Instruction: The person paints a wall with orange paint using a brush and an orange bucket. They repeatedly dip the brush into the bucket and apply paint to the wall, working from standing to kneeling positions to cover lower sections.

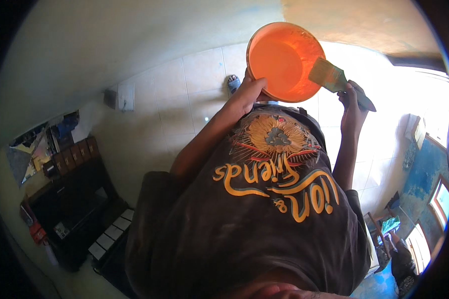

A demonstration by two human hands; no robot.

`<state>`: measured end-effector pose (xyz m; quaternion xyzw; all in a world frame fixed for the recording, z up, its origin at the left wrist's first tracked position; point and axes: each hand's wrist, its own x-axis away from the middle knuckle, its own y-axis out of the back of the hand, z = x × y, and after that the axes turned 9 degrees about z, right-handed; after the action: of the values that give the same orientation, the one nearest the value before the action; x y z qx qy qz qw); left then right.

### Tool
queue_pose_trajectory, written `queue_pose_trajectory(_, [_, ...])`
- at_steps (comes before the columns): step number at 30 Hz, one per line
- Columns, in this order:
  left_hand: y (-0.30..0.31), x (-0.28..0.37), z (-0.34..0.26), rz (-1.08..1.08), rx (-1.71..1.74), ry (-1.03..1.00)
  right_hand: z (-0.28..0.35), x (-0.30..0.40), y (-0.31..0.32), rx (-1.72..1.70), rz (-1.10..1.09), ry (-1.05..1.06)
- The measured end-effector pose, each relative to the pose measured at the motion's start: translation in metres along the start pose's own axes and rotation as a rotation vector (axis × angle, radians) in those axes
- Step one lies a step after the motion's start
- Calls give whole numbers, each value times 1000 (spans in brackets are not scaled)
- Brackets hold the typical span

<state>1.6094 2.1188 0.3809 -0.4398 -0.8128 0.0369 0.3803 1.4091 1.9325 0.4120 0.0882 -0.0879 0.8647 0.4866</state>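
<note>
My left hand [251, 91] grips the rim of a round orange plastic bucket [284, 63] at its lower left, with the thumb over the edge. Orange light fills the inside, and I cannot tell how much paint it holds. In my right hand [353, 100] is a wide flat paintbrush [332, 76], held by its handle. Its bristles lie at the right side of the bucket's rim, pointing in toward the opening. Greenish and orange stains cover the bristles and ferrule.
Pale floor tiles [205, 71] run beneath me, bright with glare on the right. A wall [134, 33] rises ahead. Dark furniture [75, 205] stands at the left. Along the right are a blue patchy wall [422, 175], windows [441, 203] and a cluttered chair [381, 235].
</note>
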Motion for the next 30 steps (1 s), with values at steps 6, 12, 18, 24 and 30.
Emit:
queue_pose_trajectory(6, [-4,-2,7,9,32,77,14,-17,-44,491,400,299])
queue_pose_trajectory(12, [-12,-7,15,90,39,94,-31,-59,-84,1063,633,128])
queue_pose_trajectory(18, [-23,5,15,138,89,5,18,-28,-74,832,558,19])
queue_pose_trajectory(24, [-21,-1,24,118,98,5,42,-27,-44,717,494,85])
queue_pose_trajectory(30, [-10,-10,36,93,21,-14,45,-16,-50,851,417,98])
